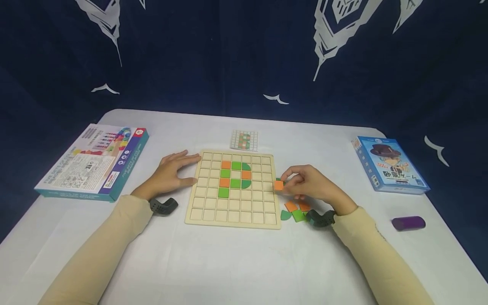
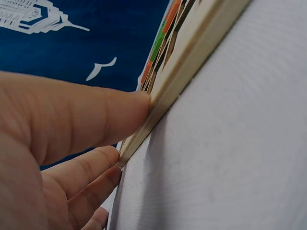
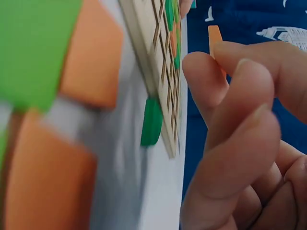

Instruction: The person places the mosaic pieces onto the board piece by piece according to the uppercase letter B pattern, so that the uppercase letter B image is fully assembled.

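A wooden grid board (image 1: 232,216) lies mid-table, with orange squares, light green squares and dark green quarter-round tiles set in its upper middle cells. My left hand (image 1: 171,171) rests at the board's left edge, fingers spread and fairly straight; thumb and fingertips touch its side in the left wrist view. At the board's right edge my right hand (image 1: 309,184) pinches an orange square tile (image 1: 279,185) between thumb and finger. The right wrist view shows that tile held up edge-on. A dark green tile (image 3: 151,122) lies beside the board's edge, partly behind the held tile in the head view.
Loose orange and green tiles (image 1: 297,215) lie under and beside my right wrist. A pattern card (image 1: 244,140) sits behind the board. A teal-edged box (image 1: 91,161) stands left, a blue box (image 1: 390,165) right, and a purple cylinder (image 1: 408,223) near the right edge.
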